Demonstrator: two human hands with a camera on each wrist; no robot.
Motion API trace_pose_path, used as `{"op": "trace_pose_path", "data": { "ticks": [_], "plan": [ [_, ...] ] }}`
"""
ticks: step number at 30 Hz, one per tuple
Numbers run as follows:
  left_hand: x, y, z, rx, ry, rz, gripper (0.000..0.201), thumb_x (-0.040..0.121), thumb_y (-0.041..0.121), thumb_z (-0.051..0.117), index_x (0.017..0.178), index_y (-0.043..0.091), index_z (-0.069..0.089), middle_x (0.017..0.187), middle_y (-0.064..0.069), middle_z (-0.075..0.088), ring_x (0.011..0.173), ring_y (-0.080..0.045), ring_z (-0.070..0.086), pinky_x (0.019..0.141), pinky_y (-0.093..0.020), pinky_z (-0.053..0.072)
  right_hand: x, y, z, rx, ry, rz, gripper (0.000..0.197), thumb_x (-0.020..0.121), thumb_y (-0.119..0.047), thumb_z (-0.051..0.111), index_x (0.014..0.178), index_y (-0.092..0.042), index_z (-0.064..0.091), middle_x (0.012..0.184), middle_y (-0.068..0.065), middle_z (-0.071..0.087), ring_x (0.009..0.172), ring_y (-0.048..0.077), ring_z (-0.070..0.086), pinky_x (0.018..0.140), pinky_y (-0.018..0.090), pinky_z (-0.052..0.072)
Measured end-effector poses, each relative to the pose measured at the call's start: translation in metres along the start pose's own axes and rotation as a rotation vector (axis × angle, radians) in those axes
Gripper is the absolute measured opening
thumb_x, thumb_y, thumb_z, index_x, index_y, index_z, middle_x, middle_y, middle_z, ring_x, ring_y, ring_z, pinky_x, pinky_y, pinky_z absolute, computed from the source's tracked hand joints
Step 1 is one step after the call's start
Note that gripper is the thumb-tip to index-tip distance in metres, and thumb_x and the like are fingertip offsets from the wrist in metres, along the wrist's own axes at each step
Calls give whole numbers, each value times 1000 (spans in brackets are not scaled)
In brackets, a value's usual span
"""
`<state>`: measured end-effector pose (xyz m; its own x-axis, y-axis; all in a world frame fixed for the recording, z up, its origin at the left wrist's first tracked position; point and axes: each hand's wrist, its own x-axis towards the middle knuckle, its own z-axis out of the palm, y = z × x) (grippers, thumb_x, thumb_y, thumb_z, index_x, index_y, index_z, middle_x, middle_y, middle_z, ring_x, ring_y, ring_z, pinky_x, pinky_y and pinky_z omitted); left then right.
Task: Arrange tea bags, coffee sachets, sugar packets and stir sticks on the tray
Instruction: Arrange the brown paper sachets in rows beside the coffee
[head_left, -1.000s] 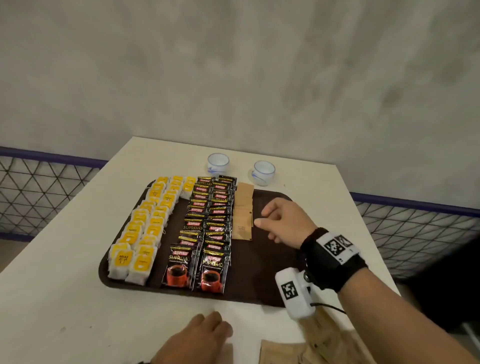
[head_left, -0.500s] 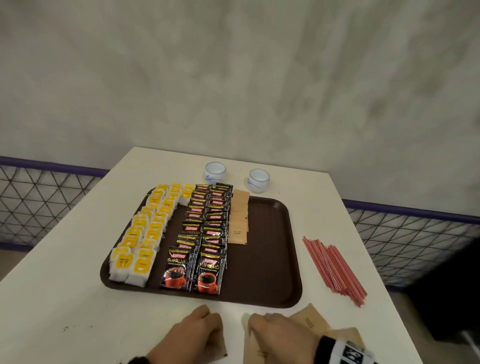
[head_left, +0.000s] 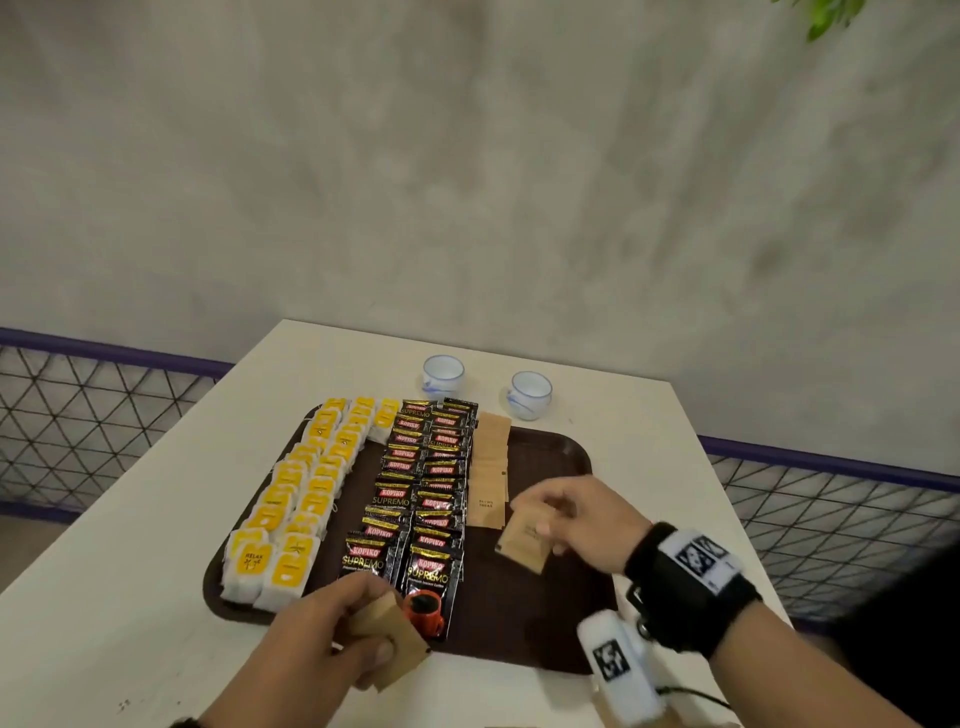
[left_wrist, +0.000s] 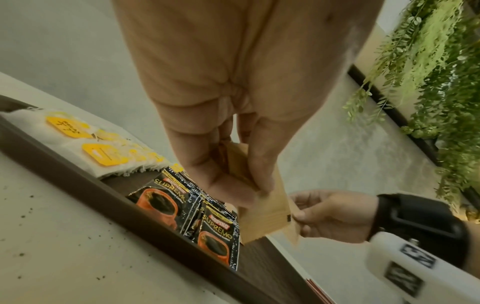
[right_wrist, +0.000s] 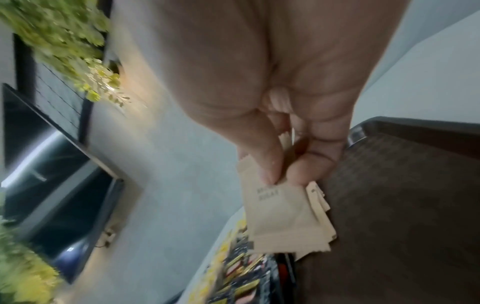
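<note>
Both hands pinch sugar packets – left hand (head_left: 317, 631) | right hand (head_left: 582, 519) over tray (head_left: 545, 613)

Right wrist: your right hand (head_left: 587, 519) is bare; a wide black band (head_left: 691, 592) wraps the wrist at lower right of the head view
Markers: white block with black square codes on the band
Camera: white housing (head_left: 618, 670) below the band; thin black cable trailing
Left hand (head_left: 322, 644): bare; dark edge at your wrist, bottom of frame

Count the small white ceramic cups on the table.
2. One small white ceramic cup stands beyond the brown tray's far edge; the other is to its right.
</note>
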<state>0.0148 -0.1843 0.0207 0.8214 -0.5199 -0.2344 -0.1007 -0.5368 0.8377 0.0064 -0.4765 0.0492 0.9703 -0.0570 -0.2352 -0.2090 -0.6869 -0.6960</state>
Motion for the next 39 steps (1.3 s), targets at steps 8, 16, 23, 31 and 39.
{"op": "trace_pose_path", "data": {
  "ticks": [8, 16, 23, 31, 39],
  "plan": [
    [12, -7, -1, -3, -33, 2, 45, 77, 7, 73, 94, 48, 61, 93, 16, 66, 86, -11, 68, 74, -21, 56, 78, 14, 22, -1, 148, 180, 31, 76, 1, 74, 74, -24, 55, 78, 1, 61, 63, 13, 58, 60, 23, 51],
    [26, -18, -4, 2, -13, 32, 58, 78, 13, 72, 101, 58, 46, 99, 35, 58, 91, 3, 62, 75, -14, 53, 102, 13, 30, -51, 132, 178, 32, 73, -3, 80, 74, -26, 57, 75, -7, 57, 67, 10, 54, 71, 27, 52],
    [30, -12, -1, 10, -3, -27, 35, 79, 10, 72, 97, 36, 58, 82, 4, 68, 76, 1, 66, 64, -12, 51, 104, 19, 26, 0, 176, 151, 31, 78, 1, 73, 72, -27, 61, 73, -4, 59, 64, 12, 54, 71, 30, 53],
    [28, -11, -4, 10, 3, -56, 33, 78, 11, 73, 96, 36, 59, 80, 7, 69, 72, -10, 67, 66, -18, 54, 100, 25, 10, 108, 231, 102, 24, 81, 1, 70, 76, -23, 65, 72, 0, 61, 60, 13, 58, 65, 27, 52],
    [28, -10, -1, 24, 9, 12, 66, 79, 16, 74, 101, 65, 37, 87, 41, 59, 79, 4, 64, 64, -11, 50, 97, 28, 31, 149, 78, 150, 24, 75, 5, 75, 75, -16, 63, 68, 3, 59, 59, 17, 60, 70, 35, 56]
  ]
}}
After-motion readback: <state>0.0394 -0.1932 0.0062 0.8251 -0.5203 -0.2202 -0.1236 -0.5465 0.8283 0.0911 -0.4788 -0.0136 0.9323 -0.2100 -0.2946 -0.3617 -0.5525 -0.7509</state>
